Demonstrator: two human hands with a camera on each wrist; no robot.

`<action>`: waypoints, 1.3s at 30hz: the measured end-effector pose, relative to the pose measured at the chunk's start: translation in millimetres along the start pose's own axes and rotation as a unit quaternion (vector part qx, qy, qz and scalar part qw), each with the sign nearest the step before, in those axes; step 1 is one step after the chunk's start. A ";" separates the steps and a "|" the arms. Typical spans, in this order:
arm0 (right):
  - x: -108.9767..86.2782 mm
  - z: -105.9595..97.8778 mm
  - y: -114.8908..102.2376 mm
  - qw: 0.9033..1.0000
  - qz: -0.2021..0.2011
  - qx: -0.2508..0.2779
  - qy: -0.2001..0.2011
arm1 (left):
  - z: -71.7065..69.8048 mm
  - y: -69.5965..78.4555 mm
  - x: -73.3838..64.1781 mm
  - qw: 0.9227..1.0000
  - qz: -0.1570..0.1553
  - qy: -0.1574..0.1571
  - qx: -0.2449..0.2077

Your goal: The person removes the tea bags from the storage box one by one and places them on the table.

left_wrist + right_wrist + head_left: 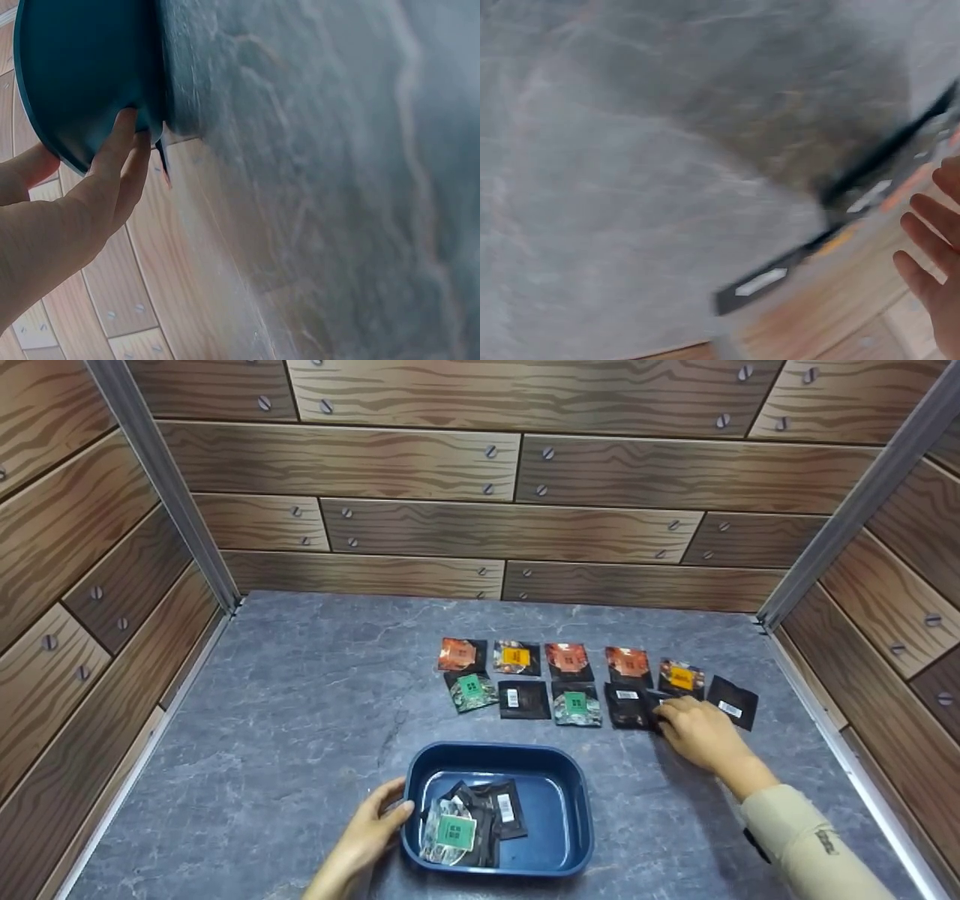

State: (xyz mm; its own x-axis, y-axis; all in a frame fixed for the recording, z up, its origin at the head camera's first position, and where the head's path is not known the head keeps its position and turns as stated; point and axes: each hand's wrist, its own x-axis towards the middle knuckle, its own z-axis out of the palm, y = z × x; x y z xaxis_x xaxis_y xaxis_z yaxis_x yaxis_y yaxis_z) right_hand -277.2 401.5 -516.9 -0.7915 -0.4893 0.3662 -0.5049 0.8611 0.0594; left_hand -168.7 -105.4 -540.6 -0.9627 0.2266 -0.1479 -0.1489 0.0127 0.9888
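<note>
My left hand (371, 823) grips the left end of a blue plastic bin (581, 810), thumb at the rim and fingers against the outer wall (97, 67). Inside the bin, toward its left side, lie several sachets, including a green-labelled one (454, 832) and a black one with a white barcode label (511, 810). Over the right part of the near sachet row, my right hand (701, 731) reaches down with its fingertips at a black sachet (655, 706), which it partly covers. In the right wrist view the fingers (926, 232) are spread apart beside the blurred sachets.
Two rows of sachets lie behind the bin, among them an orange one (568, 661), a yellow-labelled one (516, 658) and a green-labelled one (577, 703). A black sachet (733, 703) is at the right end. Wood-patterned walls (420, 465) enclose the grey marbled table (300, 697).
</note>
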 end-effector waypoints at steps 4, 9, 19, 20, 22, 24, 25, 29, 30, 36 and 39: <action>14.0 -12.0 -23.2 0.998 -0.051 -0.011 0.043 | 0.3 1.2 -0.6 1.000 -0.002 0.001 0.001; 29.9 -27.8 -56.5 0.995 -0.087 0.006 0.038 | 0.5 1.5 -0.6 1.000 -0.004 0.001 0.006; 58.8 -52.7 -128.4 0.978 -0.200 0.040 0.035 | 0.1 -0.1 -0.7 1.000 0.002 0.008 0.000; 61.1 -54.0 -136.2 0.976 -0.210 0.040 0.029 | 0.1 -1.3 -0.5 1.000 0.004 0.009 0.000; 65.4 -55.7 -151.7 0.972 -0.232 0.035 0.011 | 0.1 -3.0 -0.4 1.000 0.012 0.008 -0.002; 69.3 -56.2 -166.7 0.966 -0.257 0.027 -0.007 | 0.6 -3.5 -0.1 1.000 0.016 0.007 -0.001; 70.9 -56.0 -173.6 0.963 -0.269 0.024 -0.016 | 0.9 -3.2 0.0 1.000 0.012 0.004 -0.003; 77.8 -51.6 -199.0 0.945 -0.325 0.013 -0.033 | 2.4 0.7 -0.1 1.000 0.001 0.003 0.000; 79.6 -49.8 -204.9 0.940 -0.338 0.008 -0.035 | 2.6 1.6 -0.3 1.000 -0.002 0.004 0.001; 89.0 -36.0 -240.2 0.913 -0.405 -0.035 -0.039 | 2.4 2.1 -0.9 1.000 -0.007 0.007 0.005; 92.6 -29.1 -257.1 0.900 -0.430 -0.058 -0.046 | 2.3 2.2 -1.3 1.000 -0.008 0.006 0.005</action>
State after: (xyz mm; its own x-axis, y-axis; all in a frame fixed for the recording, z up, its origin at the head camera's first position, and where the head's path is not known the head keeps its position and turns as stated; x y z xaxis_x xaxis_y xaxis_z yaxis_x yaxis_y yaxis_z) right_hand -210.6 138.9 -471.3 -0.1535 -0.9863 0.0609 -0.9088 0.1651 0.3831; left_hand -167.2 -103.5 -538.3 -0.9631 0.2137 -0.1634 -0.1615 0.0264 0.9865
